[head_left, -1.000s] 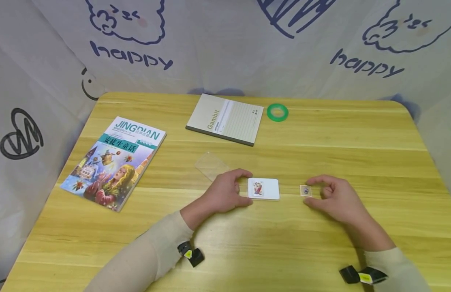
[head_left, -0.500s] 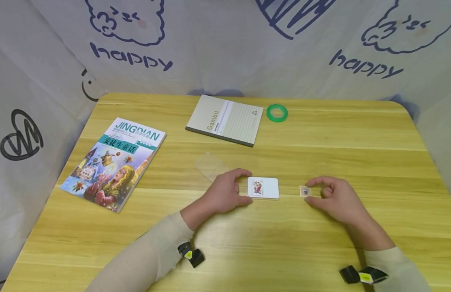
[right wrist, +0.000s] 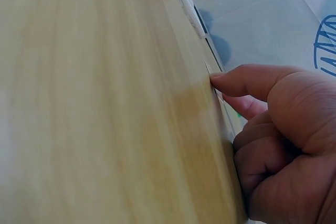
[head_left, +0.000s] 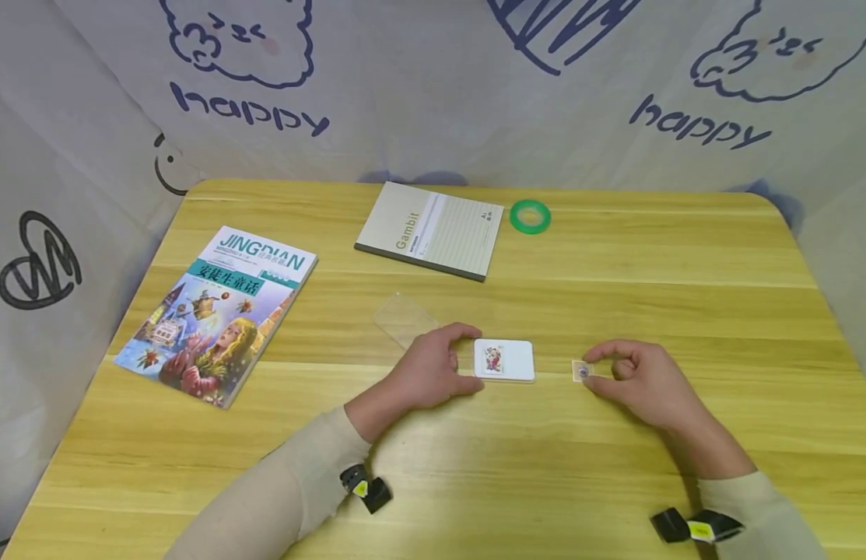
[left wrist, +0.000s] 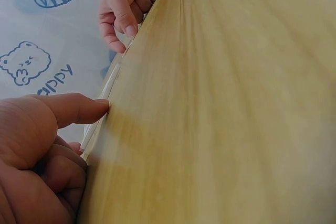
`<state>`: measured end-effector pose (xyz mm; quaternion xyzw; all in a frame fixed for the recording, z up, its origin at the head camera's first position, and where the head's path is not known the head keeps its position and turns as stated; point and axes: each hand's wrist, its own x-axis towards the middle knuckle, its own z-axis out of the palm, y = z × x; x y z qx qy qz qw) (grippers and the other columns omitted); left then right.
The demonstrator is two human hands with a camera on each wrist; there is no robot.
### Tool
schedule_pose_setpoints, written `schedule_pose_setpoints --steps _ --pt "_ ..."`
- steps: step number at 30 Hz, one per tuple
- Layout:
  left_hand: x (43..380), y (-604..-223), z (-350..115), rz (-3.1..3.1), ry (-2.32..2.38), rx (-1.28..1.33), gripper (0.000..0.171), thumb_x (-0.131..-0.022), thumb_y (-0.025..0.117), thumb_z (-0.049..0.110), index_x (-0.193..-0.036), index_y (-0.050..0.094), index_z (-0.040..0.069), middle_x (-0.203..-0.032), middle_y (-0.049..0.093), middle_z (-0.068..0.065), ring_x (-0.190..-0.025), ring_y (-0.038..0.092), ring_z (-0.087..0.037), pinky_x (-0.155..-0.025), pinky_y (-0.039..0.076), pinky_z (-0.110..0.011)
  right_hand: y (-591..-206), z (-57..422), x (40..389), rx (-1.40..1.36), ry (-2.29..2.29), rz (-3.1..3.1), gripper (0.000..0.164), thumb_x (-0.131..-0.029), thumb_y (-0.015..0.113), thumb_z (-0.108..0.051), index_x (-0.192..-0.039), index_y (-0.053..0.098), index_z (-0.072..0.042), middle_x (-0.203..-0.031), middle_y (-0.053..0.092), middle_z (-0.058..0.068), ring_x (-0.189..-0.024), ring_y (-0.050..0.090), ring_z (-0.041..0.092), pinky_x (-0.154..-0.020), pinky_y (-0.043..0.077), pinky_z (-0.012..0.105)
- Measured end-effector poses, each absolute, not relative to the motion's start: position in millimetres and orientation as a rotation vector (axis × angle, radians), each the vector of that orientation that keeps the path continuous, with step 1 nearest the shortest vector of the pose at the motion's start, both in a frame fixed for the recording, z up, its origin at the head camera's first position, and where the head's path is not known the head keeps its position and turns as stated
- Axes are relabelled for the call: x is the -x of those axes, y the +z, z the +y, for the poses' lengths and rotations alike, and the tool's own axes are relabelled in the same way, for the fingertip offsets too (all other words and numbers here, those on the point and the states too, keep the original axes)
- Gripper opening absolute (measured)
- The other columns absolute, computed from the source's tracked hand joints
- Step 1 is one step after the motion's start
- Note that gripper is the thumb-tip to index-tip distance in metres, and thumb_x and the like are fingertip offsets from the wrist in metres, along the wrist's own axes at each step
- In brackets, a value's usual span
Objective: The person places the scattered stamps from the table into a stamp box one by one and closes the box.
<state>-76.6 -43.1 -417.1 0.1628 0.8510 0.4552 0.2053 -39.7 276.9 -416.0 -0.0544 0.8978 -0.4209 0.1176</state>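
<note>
My left hand [head_left: 430, 369] grips a thin white rectangular block [head_left: 520, 361] by its long edges, thumb near, index finger far. On its left part lies a small stamp-like picture [head_left: 493, 360] with colourful figures. To the right, apart from the block, my right hand [head_left: 641, 383] pinches a small square clear piece [head_left: 576, 371] with a dark purplish mark, between thumb and index finger. In the right wrist view the right thumb [right wrist: 236, 81] comes down close to the table, its other fingers curled. The left wrist view shows the block edge-on beside the left thumb [left wrist: 79, 109].
A clear flat sheet [head_left: 403, 317] lies behind the left hand. The notebook [head_left: 433, 233] and a green tape roll [head_left: 530, 217] are at the back of the wooden table [head_left: 685, 264]. A picture-covered book [head_left: 219, 315] lies at left. Printed cloth [head_left: 418, 93] hangs behind.
The small clear piece has shifted slightly left and down in the right hand's fingers. The left hand and white block have stayed nearly still; the whole head view has drifted slightly.
</note>
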Motion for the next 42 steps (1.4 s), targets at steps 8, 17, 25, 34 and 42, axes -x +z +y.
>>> schedule_pose_setpoints --steps 8,17,25,34,42 --pt "77.4 -418.9 -43.1 2.381 1.253 -0.460 0.067 -0.076 0.087 0.012 -0.135 0.057 0.005 -0.061 0.049 0.001 -0.049 0.042 -0.009 -0.047 0.036 -0.026 -417.6 277.3 40.5 0.191 -1.230 2.637 0.023 -0.088 0.079 -0.017 -0.106 0.070 -0.006 -0.057 0.026 -0.006 -0.048 0.025 0.008 -0.049 0.033 0.030" --pt "77.3 -417.8 -43.1 2.380 1.254 -0.466 0.066 -0.076 0.087 0.012 -0.134 0.057 0.004 -0.061 0.049 0.000 -0.049 0.042 -0.010 -0.047 0.037 -0.026 -420.9 277.3 36.6 0.262 -1.308 2.689 0.017 -0.087 0.080 -0.012 -0.101 0.071 -0.010 -0.062 0.041 -0.003 -0.050 0.031 0.010 -0.054 0.038 0.028" --pt "77.9 -418.0 -43.1 2.382 1.246 -0.463 0.067 -0.076 0.087 0.013 -0.135 0.056 0.005 -0.061 0.049 0.001 -0.049 0.042 -0.009 -0.047 0.037 -0.026 -422.6 276.0 32.9 0.231 -1.306 2.755 0.020 -0.082 0.083 -0.010 -0.099 0.073 -0.014 -0.052 0.040 -0.001 -0.041 0.029 0.009 -0.037 0.028 0.027" --pt "78.1 -418.7 -43.2 2.386 1.234 -0.456 0.067 -0.076 0.087 0.013 -0.135 0.057 0.006 -0.062 0.050 0.001 -0.049 0.043 -0.008 -0.047 0.038 -0.026 -422.0 276.6 32.7 0.254 -1.309 2.753 0.020 -0.083 0.083 -0.012 -0.099 0.072 -0.015 -0.060 0.052 -0.002 -0.041 0.031 0.011 -0.038 0.029 0.028" --pt "78.6 -418.3 -43.0 2.385 1.238 -0.464 0.067 -0.076 0.087 0.013 -0.135 0.057 0.005 -0.061 0.049 0.001 -0.050 0.042 -0.009 -0.047 0.037 -0.026 -423.3 277.7 32.9 0.293 -1.334 2.725 0.021 -0.083 0.083 -0.009 -0.100 0.072 -0.014 -0.082 0.065 -0.001 -0.042 0.033 0.012 -0.039 0.030 0.028"
